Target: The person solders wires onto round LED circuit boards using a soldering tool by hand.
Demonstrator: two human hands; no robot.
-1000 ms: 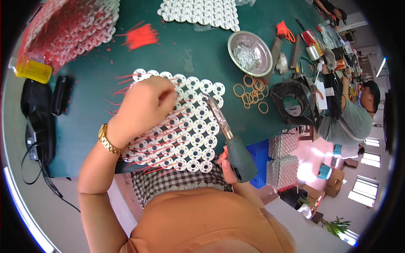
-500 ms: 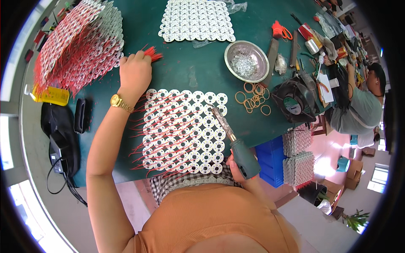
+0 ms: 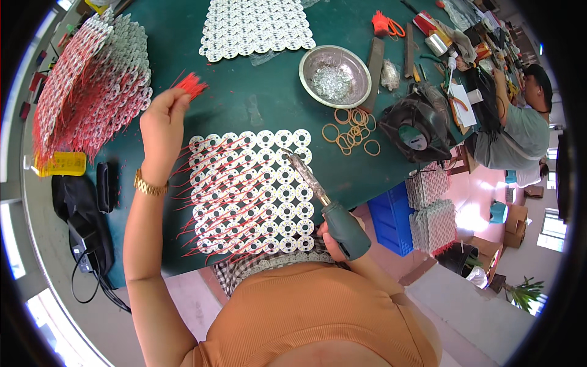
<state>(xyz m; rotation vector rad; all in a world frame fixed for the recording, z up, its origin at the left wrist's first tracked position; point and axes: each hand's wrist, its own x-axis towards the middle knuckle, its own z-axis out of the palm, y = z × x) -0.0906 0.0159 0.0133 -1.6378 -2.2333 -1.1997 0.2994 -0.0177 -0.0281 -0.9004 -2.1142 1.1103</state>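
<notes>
My left hand (image 3: pixel 164 125), wearing a gold watch, is closed on a bundle of short red wires (image 3: pixel 192 85), raised over the table's left side. In my right hand (image 3: pixel 333 241) is a soldering iron (image 3: pixel 342 227) with a dark green handle. Its metal rod slants up and left over a sheet of round white circuit boards (image 3: pixel 251 191) in front of me. The iron's tip is over the upper right of that sheet; whether it touches cannot be made out. Red wires lie across the sheet's left and middle columns, their ends hanging past the left edge.
Another board sheet (image 3: pixel 257 27) lies at the back. Wired sheets are piled (image 3: pixel 92 85) at far left. To the right are a metal bowl (image 3: pixel 335 76) of small shiny pieces, rubber bands (image 3: pixel 350 131), a black fan (image 3: pixel 419 131) and orange-handled scissors (image 3: pixel 396 27). A person (image 3: pixel 513 125) sits at far right.
My left hand has drawn slightly back toward me with the red wire bundle. The whole view has shifted a little. My right hand keeps the iron over the sheet.
</notes>
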